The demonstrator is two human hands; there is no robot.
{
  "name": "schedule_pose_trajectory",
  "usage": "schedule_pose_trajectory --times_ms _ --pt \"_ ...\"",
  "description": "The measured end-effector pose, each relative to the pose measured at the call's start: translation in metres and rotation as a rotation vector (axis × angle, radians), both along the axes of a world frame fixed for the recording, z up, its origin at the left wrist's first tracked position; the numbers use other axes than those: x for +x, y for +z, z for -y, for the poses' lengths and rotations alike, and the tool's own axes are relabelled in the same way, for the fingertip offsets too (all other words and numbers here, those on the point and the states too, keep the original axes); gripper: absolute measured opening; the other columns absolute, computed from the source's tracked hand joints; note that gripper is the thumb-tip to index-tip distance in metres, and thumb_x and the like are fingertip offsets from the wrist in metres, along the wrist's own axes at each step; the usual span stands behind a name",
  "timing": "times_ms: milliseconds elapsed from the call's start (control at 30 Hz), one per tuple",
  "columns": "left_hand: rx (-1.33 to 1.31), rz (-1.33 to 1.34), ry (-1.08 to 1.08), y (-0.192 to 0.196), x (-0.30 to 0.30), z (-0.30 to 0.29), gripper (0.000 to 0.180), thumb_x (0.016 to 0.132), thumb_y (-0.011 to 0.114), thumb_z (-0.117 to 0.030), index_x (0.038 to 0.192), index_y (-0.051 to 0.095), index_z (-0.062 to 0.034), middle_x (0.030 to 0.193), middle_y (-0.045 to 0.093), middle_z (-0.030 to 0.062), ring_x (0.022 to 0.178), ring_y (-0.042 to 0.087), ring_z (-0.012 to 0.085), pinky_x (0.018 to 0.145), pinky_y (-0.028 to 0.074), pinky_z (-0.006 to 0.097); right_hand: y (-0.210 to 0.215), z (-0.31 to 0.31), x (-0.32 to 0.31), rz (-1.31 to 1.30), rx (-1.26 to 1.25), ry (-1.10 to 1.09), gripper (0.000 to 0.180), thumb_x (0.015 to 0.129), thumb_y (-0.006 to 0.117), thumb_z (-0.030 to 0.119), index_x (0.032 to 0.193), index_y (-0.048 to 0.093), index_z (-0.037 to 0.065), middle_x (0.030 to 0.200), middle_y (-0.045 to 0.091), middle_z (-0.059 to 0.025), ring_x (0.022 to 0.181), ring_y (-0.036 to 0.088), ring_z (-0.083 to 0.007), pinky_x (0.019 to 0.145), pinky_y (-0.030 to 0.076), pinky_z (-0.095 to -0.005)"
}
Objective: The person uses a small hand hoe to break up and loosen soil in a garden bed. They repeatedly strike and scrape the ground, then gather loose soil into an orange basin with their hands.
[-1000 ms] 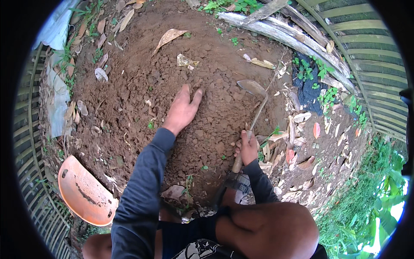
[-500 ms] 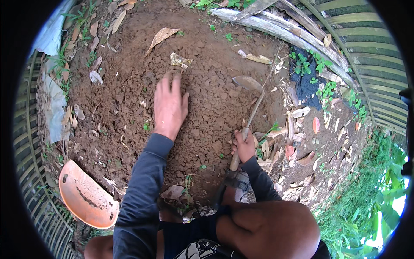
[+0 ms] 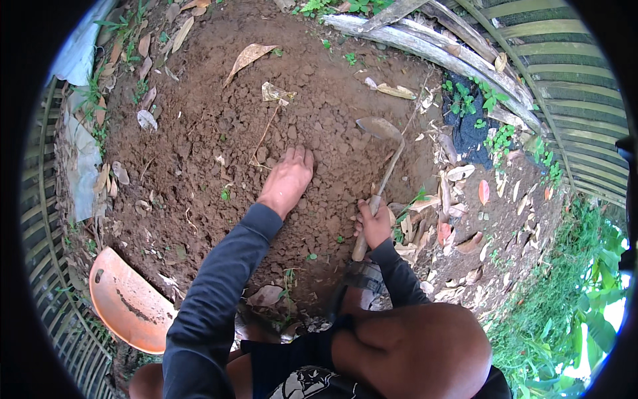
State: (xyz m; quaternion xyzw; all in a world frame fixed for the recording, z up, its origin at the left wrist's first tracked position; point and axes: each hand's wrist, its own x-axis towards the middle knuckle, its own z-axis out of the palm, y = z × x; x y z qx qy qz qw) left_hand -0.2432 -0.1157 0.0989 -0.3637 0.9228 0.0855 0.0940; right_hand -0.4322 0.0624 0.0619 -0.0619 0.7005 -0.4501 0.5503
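Observation:
My left hand [image 3: 290,178] is low over the loose, crumbly brown soil [image 3: 325,163]. Its fingers are bent and close together, and their tips are hidden, so I cannot make out what they hold. Beside it lies a thin bent twig [image 3: 267,128], reaching up to a curled dry leaf [image 3: 274,92]. My right hand [image 3: 374,223] is wrapped round the wooden handle [image 3: 359,250] of a hand hoe [image 3: 392,164]. The hoe's curved metal neck runs away from me, and its rounded blade [image 3: 379,127] rests on the soil.
An orange plastic scoop-like piece [image 3: 133,302] with cut-out grips lies at the near left. Weathered wood [image 3: 425,43] and dark cloth [image 3: 469,126] edge the far right. Dry leaves litter the right side. Slatted fencing [image 3: 565,80] curves round both sides.
My left hand has moved right and nearer to me, its fingers now more bent. The twig beside it has come into view. My right hand and the hoe have hardly moved.

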Motion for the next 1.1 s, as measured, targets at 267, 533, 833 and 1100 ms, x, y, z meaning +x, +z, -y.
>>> schedule_pose_trajectory --times_ms 267,533,833,1100 --pt "0.98 -1.006 0.792 0.009 0.012 -0.001 0.022 0.111 0.05 -0.009 0.126 0.064 0.0001 0.107 0.069 0.0093 0.074 0.064 0.0123 0.064 0.052 0.026 -0.002 0.0 0.001 0.0 -0.024 -0.028 0.021 0.102 0.067 0.021 0.103 0.048 0.01 0.069 0.05 -0.0009 0.046 0.047 -0.0117 0.04 0.045 -0.0302" --pt "1.251 -1.218 1.102 0.017 0.017 -0.025 0.031 0.115 0.042 -0.029 0.109 0.062 -0.0061 0.079 0.056 -0.0008 0.057 0.044 0.0063 0.047 0.031 0.023 -0.002 0.0 0.001 0.0 -0.046 -0.006 0.02 0.102 0.066 0.02 0.102 0.049 0.01 0.068 0.051 -0.0015 0.046 0.047 -0.0117 0.04 0.046 -0.0302" --pt "1.303 -1.137 1.063 0.022 0.033 -0.007 0.029 0.111 0.055 -0.029 0.113 0.067 -0.0016 0.084 0.06 -0.0014 0.066 0.052 0.0064 0.056 0.039 0.023 0.001 0.001 0.002 -0.019 -0.031 -0.015 0.022 0.101 0.067 0.019 0.105 0.047 0.011 0.065 0.048 -0.0015 0.045 0.046 -0.0131 0.04 0.044 -0.0318" --pt "1.357 -1.04 0.908 0.017 0.046 -0.01 0.031 0.114 0.048 -0.022 0.12 0.067 0.0009 0.104 0.069 0.005 0.092 0.063 0.011 0.085 0.051 0.025 0.005 0.003 0.003 -0.014 -0.012 -0.014 0.021 0.102 0.066 0.019 0.103 0.046 0.012 0.064 0.046 -0.0008 0.046 0.045 -0.0125 0.04 0.043 -0.031"
